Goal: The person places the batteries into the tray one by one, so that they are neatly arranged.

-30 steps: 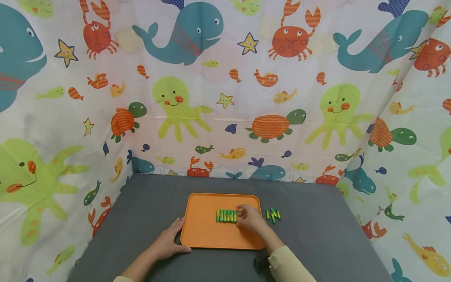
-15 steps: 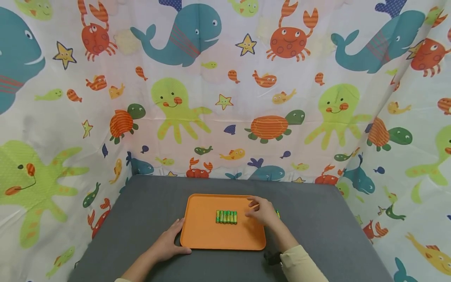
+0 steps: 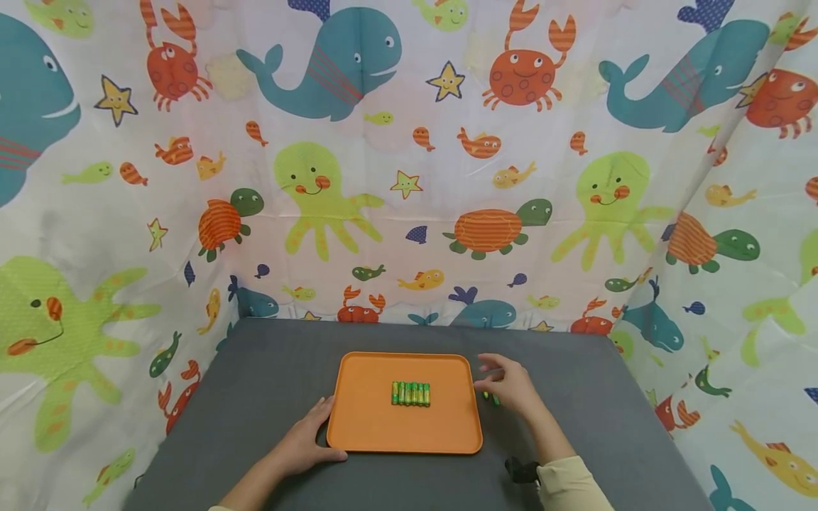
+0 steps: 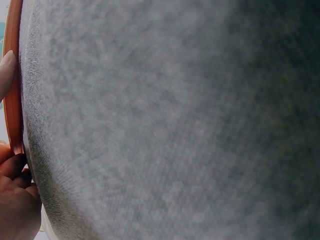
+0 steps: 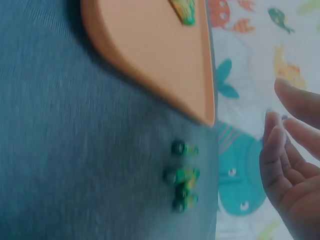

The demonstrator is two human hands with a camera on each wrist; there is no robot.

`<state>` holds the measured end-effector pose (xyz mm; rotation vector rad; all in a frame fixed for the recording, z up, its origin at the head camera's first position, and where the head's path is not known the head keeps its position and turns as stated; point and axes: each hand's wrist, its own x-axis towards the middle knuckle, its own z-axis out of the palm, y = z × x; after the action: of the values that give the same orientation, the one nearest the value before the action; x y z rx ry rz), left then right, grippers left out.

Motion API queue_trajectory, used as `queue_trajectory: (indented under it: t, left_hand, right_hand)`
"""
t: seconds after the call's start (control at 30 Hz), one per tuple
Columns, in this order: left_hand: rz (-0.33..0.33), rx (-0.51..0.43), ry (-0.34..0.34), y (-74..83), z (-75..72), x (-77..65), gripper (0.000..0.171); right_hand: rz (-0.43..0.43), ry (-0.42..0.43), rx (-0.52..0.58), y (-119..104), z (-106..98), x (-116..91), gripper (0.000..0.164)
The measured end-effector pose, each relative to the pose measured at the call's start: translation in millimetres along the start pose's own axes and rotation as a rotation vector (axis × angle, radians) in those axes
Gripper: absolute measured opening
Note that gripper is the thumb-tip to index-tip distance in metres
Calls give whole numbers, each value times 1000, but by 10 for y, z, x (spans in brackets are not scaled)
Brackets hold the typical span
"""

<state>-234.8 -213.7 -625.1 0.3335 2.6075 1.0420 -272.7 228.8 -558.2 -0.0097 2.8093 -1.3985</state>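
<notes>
Here's the right hand (image 3: 506, 383), hovering just off the right side of the orange tray (image 3: 364, 426), thumb apart from loosely bent fingers and nothing between them! Right by it, partly hidden in the head view, the loose batteries (image 5: 182, 175) lie on the grey tabletop (image 3: 287, 369); the right wrist view picks out four, close together, just outside the tray's corner.

Over to the left hand (image 3: 305, 441): it's spread around the tray's near-left corner, fingers along the left side, thumb at the front edge, touching the rim.

And on the tray, a neat row of batteries (image 3: 411, 394), six side by side, a little right of the middle, pointing away from the person. Wrappers in green and yellow, but any lettering is too small and blurred to read, so the brand can't be called.

Behind it all, the printed backdrop (image 3: 396, 142) parades whales, crabs, octopuses, turtles and stars, while a pale sleeve (image 3: 571, 486) covers the right forearm.
</notes>
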Motion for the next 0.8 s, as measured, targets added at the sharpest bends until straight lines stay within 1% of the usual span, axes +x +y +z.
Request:
queue_trajectory:
  t: [0.2,0.4,0.6,0.7,0.8]
  left_hand:
    - [-4,-1,-4,-3,0,4,119]
    - [-10,0,-3,-5,-7,2,120]
    - [11,-3,4,-24,-13,10,120]
    - [14,-5,2,-25,-9,9,120]
    - [6,-5,0,-23,-4,1,120]
  right_hand:
    - [20,-10,-16,240,-211,-1,57]
    - [8,-19,-54,489,-330,15,62]
    - [6,-63,-100,659,-355,5,71]
    - [28,-68,-130,724,-326,6,71]
    - [24,-69,-160,766,-295,15,69]
